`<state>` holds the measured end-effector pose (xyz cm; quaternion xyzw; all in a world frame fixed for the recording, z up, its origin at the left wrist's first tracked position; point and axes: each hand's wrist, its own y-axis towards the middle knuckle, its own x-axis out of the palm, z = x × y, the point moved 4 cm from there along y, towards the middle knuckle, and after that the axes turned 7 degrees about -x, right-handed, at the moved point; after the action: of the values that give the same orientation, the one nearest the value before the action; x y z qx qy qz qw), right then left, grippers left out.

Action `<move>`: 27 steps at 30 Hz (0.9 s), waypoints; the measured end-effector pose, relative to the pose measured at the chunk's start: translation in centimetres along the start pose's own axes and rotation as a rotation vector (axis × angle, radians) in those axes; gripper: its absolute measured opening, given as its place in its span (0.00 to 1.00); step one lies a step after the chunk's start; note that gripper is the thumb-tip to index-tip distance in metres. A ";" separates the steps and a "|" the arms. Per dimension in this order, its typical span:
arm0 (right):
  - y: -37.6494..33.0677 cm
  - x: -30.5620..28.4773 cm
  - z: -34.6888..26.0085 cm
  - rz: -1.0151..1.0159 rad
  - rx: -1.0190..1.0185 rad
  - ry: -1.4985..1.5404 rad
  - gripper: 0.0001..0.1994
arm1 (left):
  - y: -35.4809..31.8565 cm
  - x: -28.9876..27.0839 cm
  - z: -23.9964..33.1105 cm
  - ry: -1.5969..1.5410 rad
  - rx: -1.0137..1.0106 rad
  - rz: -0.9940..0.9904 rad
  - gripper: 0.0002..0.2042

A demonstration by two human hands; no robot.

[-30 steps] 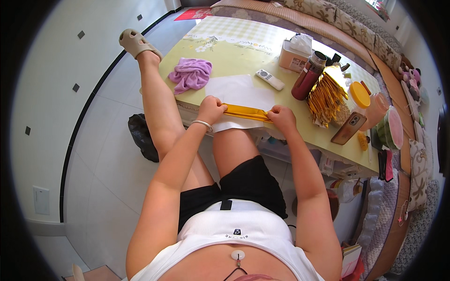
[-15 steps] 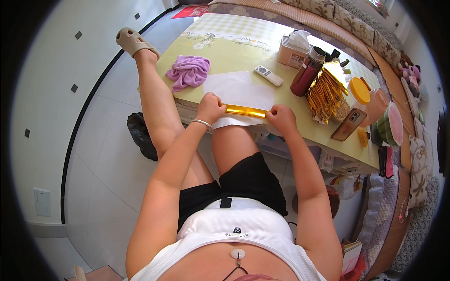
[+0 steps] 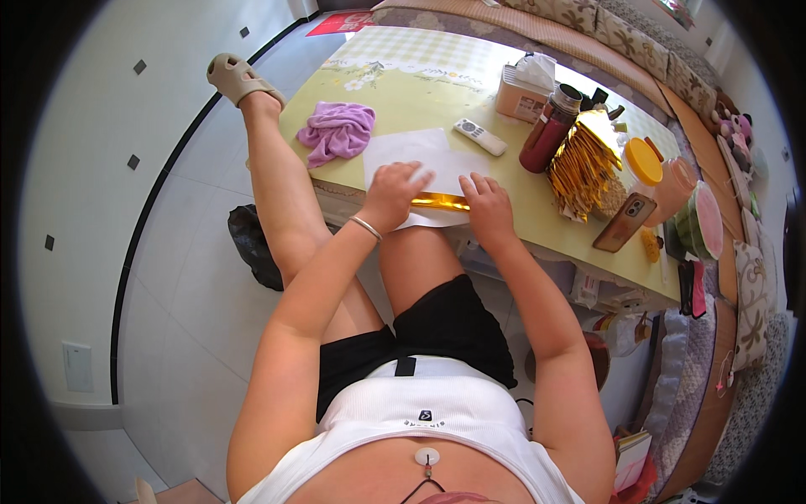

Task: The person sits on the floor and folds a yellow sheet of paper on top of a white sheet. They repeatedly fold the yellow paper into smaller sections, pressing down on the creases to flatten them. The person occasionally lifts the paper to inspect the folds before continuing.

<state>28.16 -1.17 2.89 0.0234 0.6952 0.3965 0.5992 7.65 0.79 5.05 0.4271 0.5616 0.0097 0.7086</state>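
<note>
My left hand (image 3: 389, 195) is at the strip's left end, its fingers stretched forward and blurred, not curled into a fist. My right hand (image 3: 489, 207) is at the other end, its fingers straightened and a little apart; its thumb's exact contact I cannot tell. Between them runs the narrow, shiny gold strip (image 3: 441, 202), crosswise in front of me on the white paper (image 3: 417, 155), close to the desk's near edge. The paper's lower part reaches over my thigh.

To handle this well, I'd judge, the two ends want equal, light pressure, with the strip kept straight and square to me. Thin, slick foil like this probably creases where it is pinched, so flat fingertips should serve better than nails, working evenly along the length. I'd also keep the paper from sliding, and the strip far enough in to have firm backing.

Farther out on the desk (image 3: 537, 228), the purple cloth (image 3: 337, 133) lies left of the paper, the white remote (image 3: 479, 137) just beyond it. To the right stand the dark red thermos (image 3: 544, 139) and the fanned gold bundle (image 3: 579, 176), with the phone (image 3: 625, 223) nearer me.
</note>
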 end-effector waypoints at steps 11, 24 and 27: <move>-2.8 1.0 -2.9 -0.140 -0.137 0.250 0.23 | -1.7 2.5 0.5 0.141 0.258 -0.255 0.19; -2.9 -1.1 0.8 0.010 0.007 0.185 0.12 | -2.5 -1.0 -1.8 0.086 0.141 -0.394 0.28; -2.6 -0.5 0.6 0.017 -0.019 0.119 0.10 | -0.8 2.1 2.0 -0.109 0.064 -0.370 0.31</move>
<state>29.93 -2.90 1.82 0.0000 0.7257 0.4087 0.5534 9.64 0.14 2.96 0.3385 0.5913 -0.1618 0.7139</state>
